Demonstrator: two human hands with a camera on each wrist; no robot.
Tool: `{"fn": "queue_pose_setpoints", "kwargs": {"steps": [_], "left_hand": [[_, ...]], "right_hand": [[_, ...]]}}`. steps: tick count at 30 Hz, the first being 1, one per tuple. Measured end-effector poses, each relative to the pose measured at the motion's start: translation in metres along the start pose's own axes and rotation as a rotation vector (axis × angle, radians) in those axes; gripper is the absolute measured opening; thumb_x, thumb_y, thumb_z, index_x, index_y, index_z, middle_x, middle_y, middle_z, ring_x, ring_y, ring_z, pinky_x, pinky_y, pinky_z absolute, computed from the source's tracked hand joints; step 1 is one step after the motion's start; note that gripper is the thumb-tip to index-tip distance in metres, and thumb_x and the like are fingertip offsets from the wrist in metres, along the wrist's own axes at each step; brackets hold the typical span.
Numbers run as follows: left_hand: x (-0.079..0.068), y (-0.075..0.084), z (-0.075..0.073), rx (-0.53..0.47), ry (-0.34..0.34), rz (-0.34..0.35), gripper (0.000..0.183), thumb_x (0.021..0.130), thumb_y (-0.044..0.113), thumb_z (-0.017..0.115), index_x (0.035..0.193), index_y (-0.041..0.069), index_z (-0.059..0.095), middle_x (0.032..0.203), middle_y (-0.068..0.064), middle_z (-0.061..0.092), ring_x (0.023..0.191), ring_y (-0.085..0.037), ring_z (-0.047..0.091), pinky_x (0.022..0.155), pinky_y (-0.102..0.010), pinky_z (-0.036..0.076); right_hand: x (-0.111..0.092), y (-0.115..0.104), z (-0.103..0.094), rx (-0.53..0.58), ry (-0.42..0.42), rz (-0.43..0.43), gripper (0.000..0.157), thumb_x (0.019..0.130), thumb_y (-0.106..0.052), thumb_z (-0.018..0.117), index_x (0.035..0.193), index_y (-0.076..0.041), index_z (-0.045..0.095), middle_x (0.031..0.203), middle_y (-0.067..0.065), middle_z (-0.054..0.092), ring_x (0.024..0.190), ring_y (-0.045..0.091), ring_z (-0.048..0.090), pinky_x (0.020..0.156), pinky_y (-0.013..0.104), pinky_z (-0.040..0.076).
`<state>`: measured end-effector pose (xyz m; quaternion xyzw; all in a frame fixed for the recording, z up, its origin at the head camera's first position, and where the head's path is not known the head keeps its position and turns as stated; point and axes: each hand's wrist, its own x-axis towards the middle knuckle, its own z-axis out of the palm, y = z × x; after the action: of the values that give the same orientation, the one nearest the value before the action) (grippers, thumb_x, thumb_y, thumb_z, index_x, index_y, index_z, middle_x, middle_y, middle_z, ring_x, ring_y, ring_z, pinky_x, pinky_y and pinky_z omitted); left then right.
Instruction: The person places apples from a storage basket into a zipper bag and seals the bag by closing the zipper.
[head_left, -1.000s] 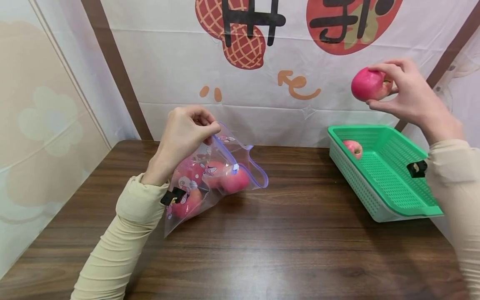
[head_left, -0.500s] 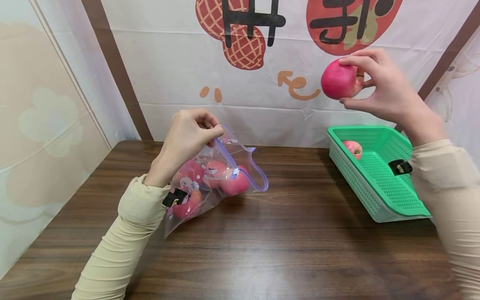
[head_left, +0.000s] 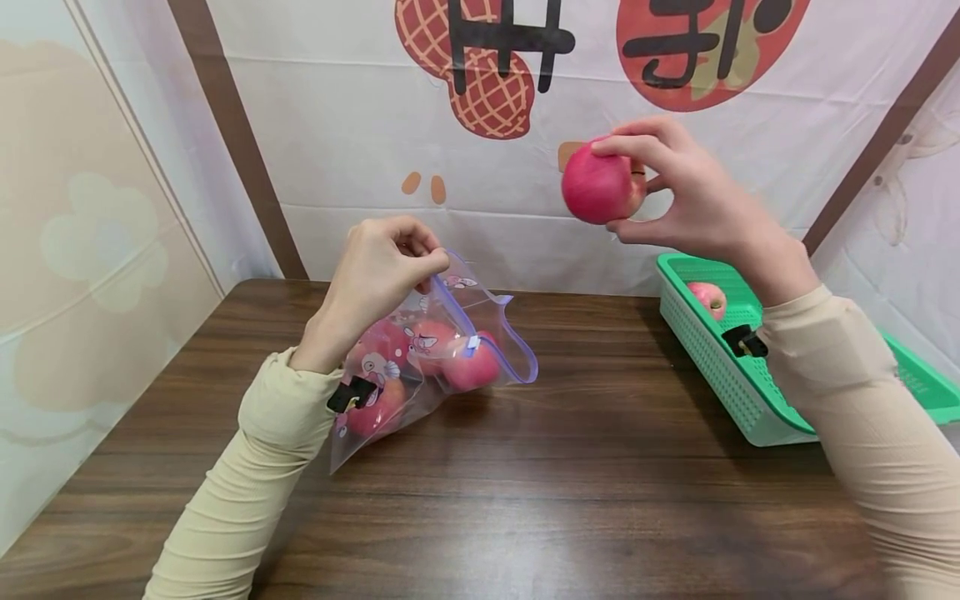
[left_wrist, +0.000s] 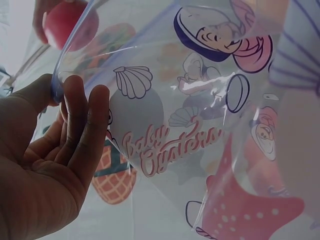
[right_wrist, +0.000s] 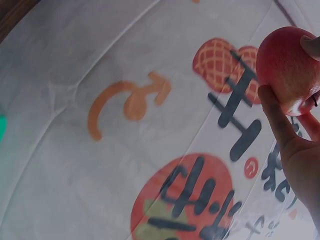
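My left hand [head_left: 382, 271] pinches the purple-edged rim of a clear zip bag [head_left: 420, 387] printed with cartoon figures. Several red apples [head_left: 470, 364] lie inside the bag, whose mouth gapes toward the right. In the left wrist view, thumb and fingers grip the edge of the plastic [left_wrist: 165, 125]. My right hand [head_left: 693, 192] holds a red apple [head_left: 597, 183] between thumb and fingers, in the air above the table and to the right of the bag. The right wrist view has this apple [right_wrist: 287, 65] at its right edge, stem side toward the palm.
A green plastic basket [head_left: 701, 375] stands at the right of the wooden table [head_left: 585, 517], partly hidden by my right forearm. One apple [head_left: 707, 300] lies at its far left. A printed cloth [head_left: 337, 125] hangs behind the table.
My right hand has carried the apple leftward from above the basket toward the bag. The left hand has shifted slightly right, still pinching the bag's rim.
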<state>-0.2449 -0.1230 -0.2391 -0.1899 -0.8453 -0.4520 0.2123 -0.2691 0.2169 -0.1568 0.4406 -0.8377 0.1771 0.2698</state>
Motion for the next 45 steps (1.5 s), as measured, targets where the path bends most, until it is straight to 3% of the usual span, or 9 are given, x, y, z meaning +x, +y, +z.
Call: {"fn": "queue_pose_setpoints", "kwargs": {"steps": [8, 14, 16, 26, 34, 45], "left_hand": [[0.0, 0.001, 0.0, -0.011, -0.012, 0.002, 0.006, 0.082, 0.014, 0.066, 0.081, 0.011, 0.071, 0.067, -0.006, 0.067, 0.055, -0.024, 0.066, 0.051, -0.024, 0.049], [0.001, 0.0, 0.0, -0.005, -0.013, -0.001, 0.005, 0.082, 0.014, 0.066, 0.079, 0.012, 0.07, 0.065, -0.005, 0.066, 0.055, -0.025, 0.066, 0.049, -0.024, 0.044], [0.001, 0.0, 0.0, -0.004, -0.015, 0.0, 0.005, 0.082, 0.014, 0.066, 0.079, 0.012, 0.07, 0.065, -0.005, 0.066, 0.055, -0.025, 0.066, 0.048, -0.024, 0.044], [0.003, -0.002, 0.001, -0.013, -0.014, 0.015, 0.006, 0.083, 0.014, 0.066, 0.081, 0.011, 0.069, 0.067, -0.006, 0.067, 0.054, -0.02, 0.065, 0.049, -0.024, 0.046], [0.003, -0.001, 0.002, -0.01, -0.017, 0.005, 0.007, 0.083, 0.017, 0.067, 0.081, 0.011, 0.07, 0.067, -0.006, 0.067, 0.054, -0.018, 0.065, 0.051, -0.025, 0.049], [0.004, -0.002, 0.002, 0.014, 0.002, 0.007, 0.008, 0.083, 0.019, 0.068, 0.08, 0.011, 0.07, 0.066, -0.005, 0.067, 0.052, -0.017, 0.064, 0.052, -0.025, 0.048]], "right_hand": [[0.013, -0.016, 0.021, 0.053, -0.052, -0.065, 0.079, 0.068, -0.004, 0.088, 0.139, -0.018, 0.055, 0.142, 0.007, 0.045, 0.126, 0.014, 0.046, 0.086, 0.011, 0.049], [0.018, -0.024, 0.037, 0.048, -0.118, -0.086, 0.076, 0.071, -0.009, 0.088, 0.138, -0.021, 0.054, 0.141, 0.009, 0.044, 0.127, 0.019, 0.045, 0.086, 0.038, 0.056], [0.02, -0.027, 0.041, 0.061, -0.136, -0.098, 0.076, 0.071, -0.01, 0.087, 0.138, -0.022, 0.054, 0.141, 0.01, 0.044, 0.127, 0.02, 0.044, 0.086, 0.041, 0.056], [0.027, -0.036, 0.062, 0.121, -0.156, -0.207, 0.073, 0.072, -0.014, 0.086, 0.137, -0.021, 0.055, 0.138, 0.01, 0.046, 0.124, 0.017, 0.045, 0.085, 0.033, 0.051], [0.022, -0.038, 0.08, 0.133, -0.19, -0.219, 0.072, 0.073, -0.018, 0.086, 0.138, -0.02, 0.055, 0.137, 0.01, 0.047, 0.12, 0.018, 0.05, 0.088, 0.036, 0.052], [0.019, -0.043, 0.094, 0.211, -0.282, -0.244, 0.072, 0.074, -0.019, 0.087, 0.138, -0.019, 0.054, 0.136, 0.008, 0.047, 0.117, 0.015, 0.049, 0.082, 0.032, 0.054]]}}
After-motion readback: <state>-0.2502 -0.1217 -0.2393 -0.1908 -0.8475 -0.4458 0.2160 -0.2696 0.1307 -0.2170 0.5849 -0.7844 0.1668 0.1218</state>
